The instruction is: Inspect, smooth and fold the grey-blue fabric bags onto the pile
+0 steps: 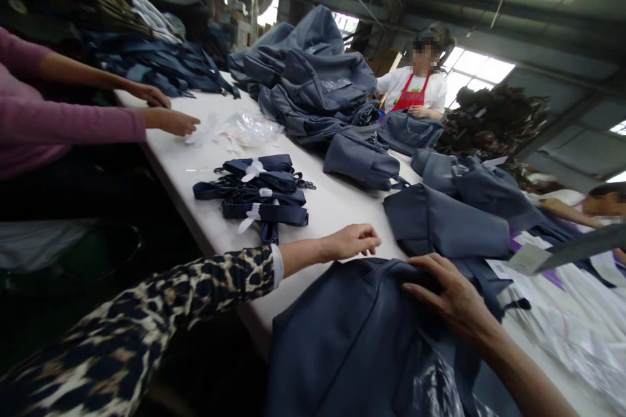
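A dark blue-grey bag, which looks like a backpack (337, 332), fills the lower middle of the view at the table's near edge. My right hand (447, 290) presses on its upper part, thumb and fingers gripping the fabric. Crinkled clear plastic (435, 381) shows on the bag below that hand. Just beyond the bag's top edge, my left hand (349, 242) hovers over the white table (337, 208), fingers loosely bent and apart, with nothing visible in them. Left of it lie bundled dark blue straps (267, 195) with white ties and metal clips.
More bags form a tall heap (313, 78) at the back, and others (440, 221) line the right side. Plastic packaging (577, 332) lies at right. A co-worker's hands (171, 120) work by small clear bags (249, 129) at left. A person in a red apron (411, 96) stands beyond.
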{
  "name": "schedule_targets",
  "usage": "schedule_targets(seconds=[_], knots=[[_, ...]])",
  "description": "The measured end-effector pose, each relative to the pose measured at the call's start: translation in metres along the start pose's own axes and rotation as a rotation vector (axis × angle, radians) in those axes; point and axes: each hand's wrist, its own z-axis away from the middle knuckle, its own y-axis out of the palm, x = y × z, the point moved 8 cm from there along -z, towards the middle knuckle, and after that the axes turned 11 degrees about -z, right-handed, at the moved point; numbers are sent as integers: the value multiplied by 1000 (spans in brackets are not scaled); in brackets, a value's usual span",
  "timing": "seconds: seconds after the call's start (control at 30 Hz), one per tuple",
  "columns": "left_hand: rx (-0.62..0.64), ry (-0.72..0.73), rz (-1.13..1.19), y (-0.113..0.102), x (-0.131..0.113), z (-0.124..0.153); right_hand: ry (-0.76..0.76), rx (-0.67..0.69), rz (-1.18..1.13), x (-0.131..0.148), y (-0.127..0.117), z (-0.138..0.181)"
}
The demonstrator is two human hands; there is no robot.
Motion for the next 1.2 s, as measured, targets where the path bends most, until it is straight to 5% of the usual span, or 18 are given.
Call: schedule_targets(seconds=[0.13, 0.27, 0.5, 0.67, 0.8, 1.0, 1.2], knots=[[219, -131, -120, 18, 23, -23, -109, 107, 2, 24, 9, -5], [403, -156, -102, 39, 13, -38, -170, 55, -49, 32, 3, 5], [315, -92, -328, 24, -9, -33, -139, 43, -89, 27, -1, 28], [333, -197, -431, 8, -2, -11, -193, 71, -12, 31, 2, 31], [370, -261, -208, 7, -6, 6, -306, 85, 56, 40, 9, 33], [510, -316, 273, 35, -4, 20, -314, 23, 50, 49, 15, 37], [252, -259, 535, 28, -1, 17, -226, 19, 7, 41, 2, 36]])
